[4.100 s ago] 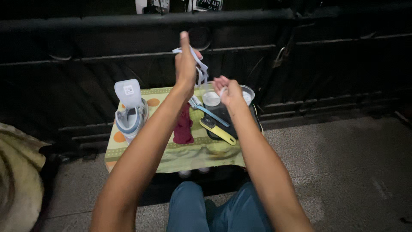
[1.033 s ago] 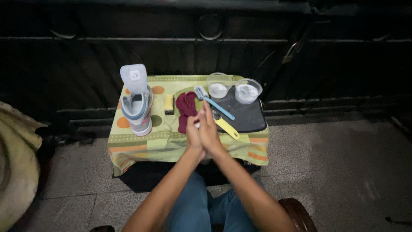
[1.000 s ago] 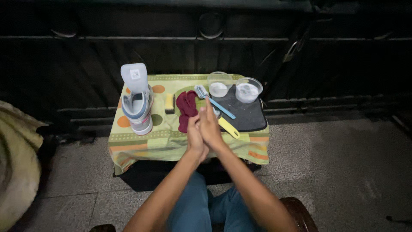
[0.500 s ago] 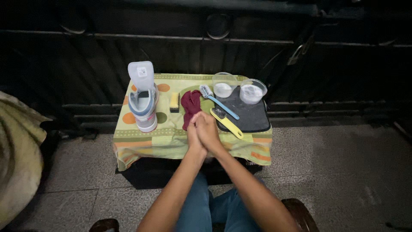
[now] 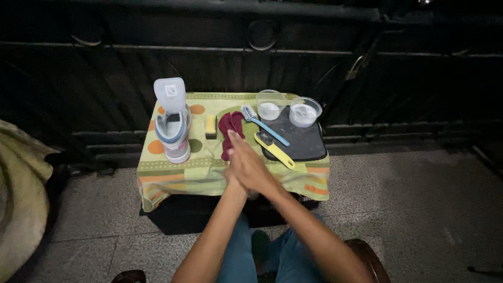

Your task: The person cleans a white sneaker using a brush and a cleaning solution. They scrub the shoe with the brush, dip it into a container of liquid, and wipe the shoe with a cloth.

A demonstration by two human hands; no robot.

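Note:
My left hand (image 5: 233, 157) and my right hand (image 5: 258, 174) are pressed flat, palm to palm, over the front of a small table. Neither holds anything. Their fingertips point at a maroon cloth (image 5: 230, 128) lying on the green and yellow tablecloth (image 5: 173, 170). Left of them a white and light blue sneaker (image 5: 173, 128) stands with its tongue up. A yellow sponge (image 5: 210, 126) lies beside the cloth. To the right a blue toothbrush (image 5: 266, 126) and a yellow brush (image 5: 274, 150) rest on a black tray (image 5: 304, 141).
Two clear plastic cups (image 5: 271, 104) (image 5: 305, 111) holding white stuff stand at the tray's back. A dark metal gate (image 5: 251, 47) closes off the far side. A beige bundle (image 5: 21, 199) lies at the left on the tiled floor (image 5: 419, 209).
Four seconds ago both hands were raised above the table, the left gripping an object. Since a second ago they stay pressed together near the table's front, and the view has shifted slightly.

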